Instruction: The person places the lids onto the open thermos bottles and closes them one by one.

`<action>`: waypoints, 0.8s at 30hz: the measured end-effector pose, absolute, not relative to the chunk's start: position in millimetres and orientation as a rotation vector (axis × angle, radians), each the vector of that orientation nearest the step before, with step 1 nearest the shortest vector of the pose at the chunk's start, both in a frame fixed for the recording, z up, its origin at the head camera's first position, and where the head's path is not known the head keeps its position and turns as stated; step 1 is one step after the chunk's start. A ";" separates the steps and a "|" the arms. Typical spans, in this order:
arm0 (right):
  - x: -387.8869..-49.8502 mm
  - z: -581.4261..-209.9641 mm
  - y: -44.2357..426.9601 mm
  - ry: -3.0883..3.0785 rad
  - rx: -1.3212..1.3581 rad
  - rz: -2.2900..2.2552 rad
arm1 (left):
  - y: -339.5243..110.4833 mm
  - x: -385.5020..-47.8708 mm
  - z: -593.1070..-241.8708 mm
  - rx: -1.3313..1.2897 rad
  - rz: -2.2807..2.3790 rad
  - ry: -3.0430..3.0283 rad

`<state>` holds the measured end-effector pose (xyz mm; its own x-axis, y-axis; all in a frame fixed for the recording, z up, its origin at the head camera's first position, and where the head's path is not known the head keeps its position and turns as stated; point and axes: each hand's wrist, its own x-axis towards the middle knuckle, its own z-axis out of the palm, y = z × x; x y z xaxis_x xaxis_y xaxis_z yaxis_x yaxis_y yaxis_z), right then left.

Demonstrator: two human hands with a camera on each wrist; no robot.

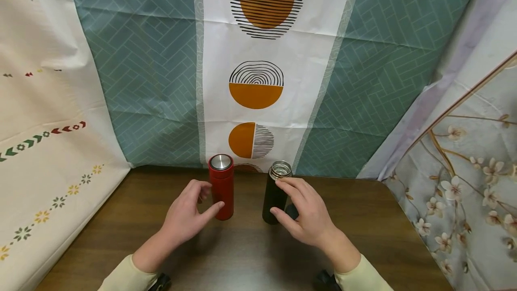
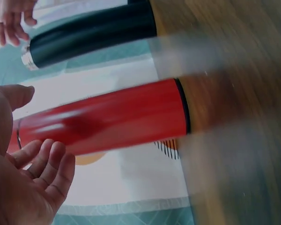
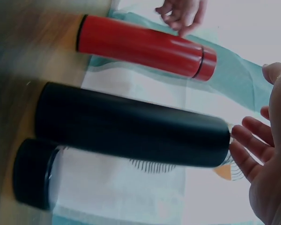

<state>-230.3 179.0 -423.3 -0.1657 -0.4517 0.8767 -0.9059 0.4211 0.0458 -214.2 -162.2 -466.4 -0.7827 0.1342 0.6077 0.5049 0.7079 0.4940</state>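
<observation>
A red thermos flask with its steel-topped cap on stands upright on the table. To its right is a black thermos flask, also upright, its steel neck uncovered. My left hand is around the left and near side of the red flask, fingers loosely bent and thumb apart; whether it touches cannot be told. Beside the upper part of the black flask is my right hand, fingers relaxed, fingertips by the neck without a visible grip. The black cap rests on the table beside the black flask's base, partly hidden in the head view.
The brown wooden table ends at a hanging cloth of green and white panels with orange circles, close behind both flasks. A cream patterned cloth borders the left side, and a floral cloth the right.
</observation>
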 end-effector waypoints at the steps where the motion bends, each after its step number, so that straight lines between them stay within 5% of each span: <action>1: -231.2 -424.5 181.3 -1.780 1.166 0.636 | -160.5 -212.7 -465.8 -0.524 -0.902 -2.355; 24: -258.9 -456.9 223.9 -1.966 1.093 0.586 | -117.0 -199.5 -470.6 -0.751 -1.034 -2.442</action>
